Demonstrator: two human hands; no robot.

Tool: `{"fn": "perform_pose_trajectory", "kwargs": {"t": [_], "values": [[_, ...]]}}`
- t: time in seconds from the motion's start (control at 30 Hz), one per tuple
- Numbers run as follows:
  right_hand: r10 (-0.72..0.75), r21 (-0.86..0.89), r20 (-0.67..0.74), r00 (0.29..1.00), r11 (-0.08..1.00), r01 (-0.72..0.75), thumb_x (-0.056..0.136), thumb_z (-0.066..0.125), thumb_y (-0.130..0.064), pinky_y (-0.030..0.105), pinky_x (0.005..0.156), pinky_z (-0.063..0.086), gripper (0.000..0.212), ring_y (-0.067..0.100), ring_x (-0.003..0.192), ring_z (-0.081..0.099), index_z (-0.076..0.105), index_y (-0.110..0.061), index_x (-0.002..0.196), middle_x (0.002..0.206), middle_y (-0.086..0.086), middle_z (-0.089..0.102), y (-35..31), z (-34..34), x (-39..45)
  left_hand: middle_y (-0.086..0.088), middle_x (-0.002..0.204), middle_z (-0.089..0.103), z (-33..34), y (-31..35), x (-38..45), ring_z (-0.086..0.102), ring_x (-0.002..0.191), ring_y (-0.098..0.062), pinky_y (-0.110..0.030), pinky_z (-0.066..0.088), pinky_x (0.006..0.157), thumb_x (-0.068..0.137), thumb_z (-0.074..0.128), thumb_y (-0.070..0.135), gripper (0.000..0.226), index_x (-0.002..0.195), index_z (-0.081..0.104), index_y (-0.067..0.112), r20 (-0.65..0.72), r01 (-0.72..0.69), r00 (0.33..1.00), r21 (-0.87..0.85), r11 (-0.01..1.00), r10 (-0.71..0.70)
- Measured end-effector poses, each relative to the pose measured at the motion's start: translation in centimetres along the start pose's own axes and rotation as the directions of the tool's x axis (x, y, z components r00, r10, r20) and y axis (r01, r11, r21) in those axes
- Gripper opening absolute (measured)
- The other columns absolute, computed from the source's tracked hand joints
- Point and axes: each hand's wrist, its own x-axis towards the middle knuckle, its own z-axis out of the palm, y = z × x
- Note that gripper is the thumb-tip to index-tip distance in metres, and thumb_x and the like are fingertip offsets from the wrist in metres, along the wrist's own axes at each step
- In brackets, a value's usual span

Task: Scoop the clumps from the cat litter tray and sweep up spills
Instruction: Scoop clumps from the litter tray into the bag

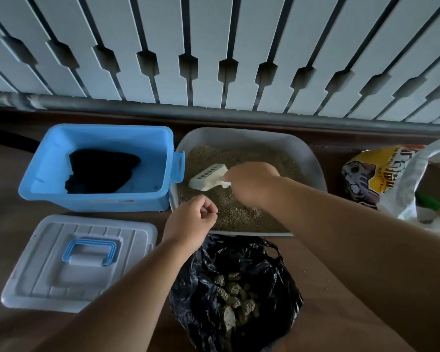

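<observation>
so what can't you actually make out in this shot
- Scoop handle, head view: covered by the right hand.
- Inside of the scoop: faces away, so any clumps in it are unseen.
- Left hand: fingers curled; too small to tell if they pinch anything.
- Litter bag: cut off by the right edge.

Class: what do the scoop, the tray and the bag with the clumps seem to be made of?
Cream slotted scoop, in the right hand: probably rigid plastic, matt, with moulded slots.
Grey litter tray: likely moulded plastic, smooth rounded rim.
Black waste bag: thin plastic film, glossy and crinkled.
</observation>
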Motion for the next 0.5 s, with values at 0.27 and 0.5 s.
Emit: {"fn": "perform_pose_trajectory", "kwargs": {"t": [0.27,0.5], "values": [[0.023,0.293,0.063,0.998,0.955,-0.04,0.102,0.048,-0.021,0.032,0.087,0.046,0.033,0.011,0.104,0.057,0.064,-0.032,0.13,0.128,-0.008,0.062,8.6,-0.9,-5.4,0.012,0.075,0.063,0.1,0.2,0.3,0.059,0.068,-0.003,-0.023,0.04,0.058,0.09,0.063,0.031,0.005,0.086,0.061,0.034,0.002,-0.001,1.0,0.019,1.0,0.001],[0.229,0.822,0.216,0.949,0.481,-0.304,0.104,0.046,-0.013,0.023,0.044,0.043,0.017,0.019,0.054,0.057,0.059,-0.02,0.113,0.092,0.016,0.072,13.0,0.1,-8.7,0.013,0.077,0.063,0.9,0.9,0.4,0.058,0.069,-0.003,-0.026,0.038,0.056,0.092,0.061,0.034,0.004,0.087,0.061,0.033,-0.073,0.063,0.996,0.087,0.994,-0.057]]}}
